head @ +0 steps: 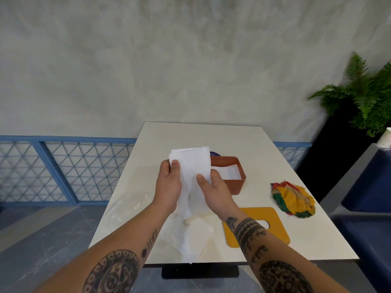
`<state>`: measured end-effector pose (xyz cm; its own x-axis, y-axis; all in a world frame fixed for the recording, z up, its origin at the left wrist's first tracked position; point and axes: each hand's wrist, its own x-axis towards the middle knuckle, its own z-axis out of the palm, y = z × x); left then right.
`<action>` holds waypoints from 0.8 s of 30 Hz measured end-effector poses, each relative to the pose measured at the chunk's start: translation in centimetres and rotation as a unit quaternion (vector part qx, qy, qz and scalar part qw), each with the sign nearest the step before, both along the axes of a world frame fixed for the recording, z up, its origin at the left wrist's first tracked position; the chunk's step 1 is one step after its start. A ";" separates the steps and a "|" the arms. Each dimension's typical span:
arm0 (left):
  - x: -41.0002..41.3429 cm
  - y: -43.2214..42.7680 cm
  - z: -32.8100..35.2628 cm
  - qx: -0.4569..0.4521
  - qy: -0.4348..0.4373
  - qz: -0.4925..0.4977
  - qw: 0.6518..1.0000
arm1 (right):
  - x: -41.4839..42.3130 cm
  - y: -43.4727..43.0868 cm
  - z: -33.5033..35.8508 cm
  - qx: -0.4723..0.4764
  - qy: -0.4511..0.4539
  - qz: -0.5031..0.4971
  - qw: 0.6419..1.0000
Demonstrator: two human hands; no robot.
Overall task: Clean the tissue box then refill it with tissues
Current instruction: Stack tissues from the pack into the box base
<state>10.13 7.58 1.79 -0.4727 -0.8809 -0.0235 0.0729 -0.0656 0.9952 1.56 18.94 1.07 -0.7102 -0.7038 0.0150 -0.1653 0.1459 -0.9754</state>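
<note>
Over by the tabletop's left edge there's a crumpled clear plastic wrapper [124, 206] lying flat. Next comes the left hand [168, 182], raised above the middle of the table [254, 140] and pinching the upper left corner of a tissue stack [192, 163], thumb on the near face and the other fingers curled behind it. The stack hangs down between both hands and its lower part looks blurry. Under it, close to the front edge, a few loose tissues [190, 235] lie on the tabletop. The right hand [213, 189] grips the stack's right side the same way, thumb pressed on the front and fingers wrapped behind. Just past that hand sits the tissue box [234, 186], reddish-brown, open on top, about mid-table, with white tissues showing inside. Its yellow lid [279, 231] lies flat nearer the front edge, partly under the right forearm. Near the right edge is a bunched-up rag [293, 199] in red, yellow and green, well apart from the box.
</note>
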 end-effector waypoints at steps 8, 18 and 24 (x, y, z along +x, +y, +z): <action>-2.9 -0.2 0.3 0.059 0.027 -0.022 0.998 | -2.9 -0.2 0.5 0.018 0.001 0.035 0.999; -8.5 -1.2 2.4 0.228 0.150 0.015 0.962 | -10.0 0.8 1.2 0.030 -0.034 -0.028 0.999; -12.6 -2.0 3.8 0.271 0.212 0.006 0.939 | -14.9 -0.2 1.3 -0.073 -0.164 -0.040 0.983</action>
